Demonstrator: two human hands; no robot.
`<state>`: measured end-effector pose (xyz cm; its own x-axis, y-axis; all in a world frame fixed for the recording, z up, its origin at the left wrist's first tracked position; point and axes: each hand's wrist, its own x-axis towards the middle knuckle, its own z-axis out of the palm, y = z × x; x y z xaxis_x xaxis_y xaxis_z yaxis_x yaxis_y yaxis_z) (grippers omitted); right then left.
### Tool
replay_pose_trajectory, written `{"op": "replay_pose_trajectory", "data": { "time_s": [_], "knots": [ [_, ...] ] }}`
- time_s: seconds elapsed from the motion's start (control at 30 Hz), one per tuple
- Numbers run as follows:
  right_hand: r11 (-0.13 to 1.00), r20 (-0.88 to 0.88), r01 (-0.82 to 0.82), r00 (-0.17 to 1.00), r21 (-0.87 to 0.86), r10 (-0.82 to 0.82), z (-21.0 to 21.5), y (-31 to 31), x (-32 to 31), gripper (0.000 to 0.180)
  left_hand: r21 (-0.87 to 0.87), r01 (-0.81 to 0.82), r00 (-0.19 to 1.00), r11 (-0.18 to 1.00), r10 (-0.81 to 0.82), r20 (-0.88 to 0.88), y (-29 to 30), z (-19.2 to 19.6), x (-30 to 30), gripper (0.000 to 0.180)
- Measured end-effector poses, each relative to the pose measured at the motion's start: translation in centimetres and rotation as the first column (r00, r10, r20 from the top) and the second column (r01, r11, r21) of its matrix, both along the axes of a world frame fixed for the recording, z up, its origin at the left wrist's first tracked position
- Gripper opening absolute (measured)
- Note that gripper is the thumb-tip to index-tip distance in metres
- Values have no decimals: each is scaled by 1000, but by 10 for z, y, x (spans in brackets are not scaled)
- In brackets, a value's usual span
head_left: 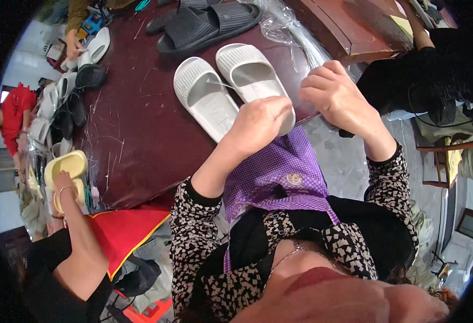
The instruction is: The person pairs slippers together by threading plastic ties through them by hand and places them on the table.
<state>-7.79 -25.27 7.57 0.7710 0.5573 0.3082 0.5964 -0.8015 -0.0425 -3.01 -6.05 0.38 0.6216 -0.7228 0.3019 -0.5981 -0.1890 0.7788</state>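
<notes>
White slippers (255,87): lay paired on the dark red table (134,134), just ahead of the left hand (262,121). Had left fingers curled by one heel, right hand (333,96) bent close beside; could not tell whether either gripped anything.

We keep our left hand (263,123) and right hand (334,98) near each other but apart, the right a little farther forward. Our left forearm (208,180) slants forward and rightward, its wrist nearly straight; our right forearm (380,146) angles forward and leftward. On the left, our fingers bend over toward the thumb, the back of the hand uppermost. On the right, our fingers curl inward, their tips hidden from view
</notes>
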Motion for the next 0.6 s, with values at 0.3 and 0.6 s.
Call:
{"op": "replay_pose_trajectory", "data": {
  "time_s": [0.3, 0.6],
  "knots": [
    [975, -12, -129, 992, -181, 129, 3, 32, 3, 26, 141, 58, 975, 988, -26, -219, 41, 7, -6, 9],
    [975, 34, -221, 975, -12, 221, 2, 41, 4, 29, -4, -75, 996, 997, 75, -46, 77, 14, -20, 8]
  ]
}}
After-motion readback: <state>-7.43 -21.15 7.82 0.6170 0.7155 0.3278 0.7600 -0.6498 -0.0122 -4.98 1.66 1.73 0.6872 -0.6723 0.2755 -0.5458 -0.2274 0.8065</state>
